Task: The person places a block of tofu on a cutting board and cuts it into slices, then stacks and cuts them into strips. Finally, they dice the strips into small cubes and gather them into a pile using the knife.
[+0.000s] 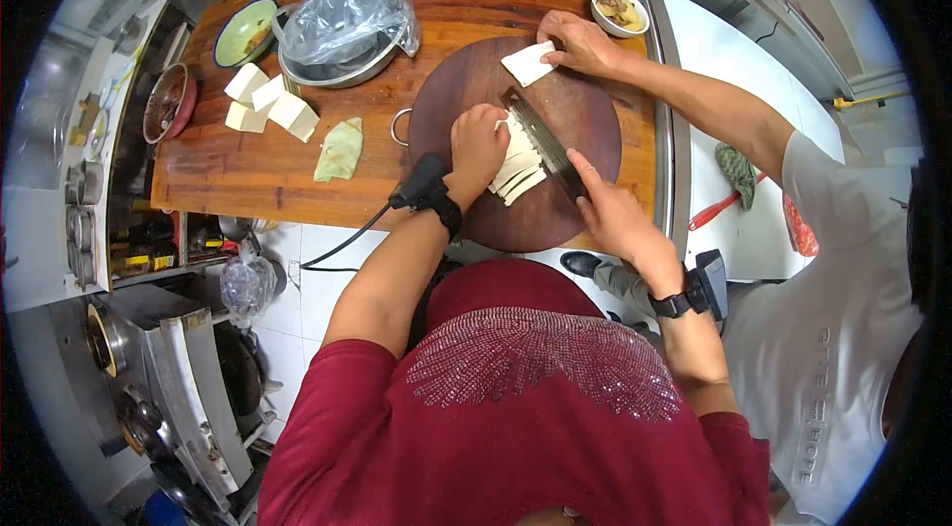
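On the round wooden cutting board (456,80) lie white strips (519,172) of a soft, tofu-like food. My right hand (617,219) is closed on the handle of a wide cleaver (545,144), whose blade stands along the right side of the strips. My left hand (479,144) rests on the left side of the strips, its fingers bent and pressed together near the blade. A flat white slab (529,63) lies at the top of the board, touched by a co-worker's hand (580,45).
White blocks (270,102) and a pale leaf (340,150) lie on the wooden table (218,169). Behind them are a green bowl (246,33) and a plastic-covered metal bowl (347,60). A small food bowl (620,11) sits at the back right. The co-worker (833,298) stands at the right.
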A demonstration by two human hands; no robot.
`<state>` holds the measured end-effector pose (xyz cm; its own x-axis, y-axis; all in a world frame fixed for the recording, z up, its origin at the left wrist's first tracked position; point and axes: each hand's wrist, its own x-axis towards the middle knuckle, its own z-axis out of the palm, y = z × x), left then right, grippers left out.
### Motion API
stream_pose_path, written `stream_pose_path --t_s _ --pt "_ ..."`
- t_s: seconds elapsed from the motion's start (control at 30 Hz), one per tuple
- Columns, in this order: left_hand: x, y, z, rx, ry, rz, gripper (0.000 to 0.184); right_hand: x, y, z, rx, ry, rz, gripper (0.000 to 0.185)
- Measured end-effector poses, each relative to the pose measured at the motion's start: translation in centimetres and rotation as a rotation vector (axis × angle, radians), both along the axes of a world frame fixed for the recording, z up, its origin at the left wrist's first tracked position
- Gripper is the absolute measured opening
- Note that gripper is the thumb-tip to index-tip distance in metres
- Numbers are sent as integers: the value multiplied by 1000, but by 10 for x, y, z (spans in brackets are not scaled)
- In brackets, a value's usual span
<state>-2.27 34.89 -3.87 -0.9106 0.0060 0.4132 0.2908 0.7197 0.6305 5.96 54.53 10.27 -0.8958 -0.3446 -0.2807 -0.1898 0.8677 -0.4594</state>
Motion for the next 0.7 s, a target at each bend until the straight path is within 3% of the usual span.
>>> stream_pose_path --t_s 0.2,0.27,0.33,0.4,0.5,0.7 --pt "-2 -2 -3 15 -39 -20 11 -10 -11 -34 83 -69 -39 68" --pt "-2 -3 0 4 -15 -24 11 -6 -11 -41 56 18 -39 68" --pt "-1 -4 5 -12 12 -45 11 -7 -8 -36 -20 96 -29 67" --pt "-3 -5 9 -29 62 -48 10 -7 -8 -16 118 62 -38 66" --pt "-7 -5 12 -80 99 -89 10 3 -11 14 123 14 -37 64" --pt "-4 -3 9 -121 54 -112 9 6 -15 20 86 -92 -33 67"
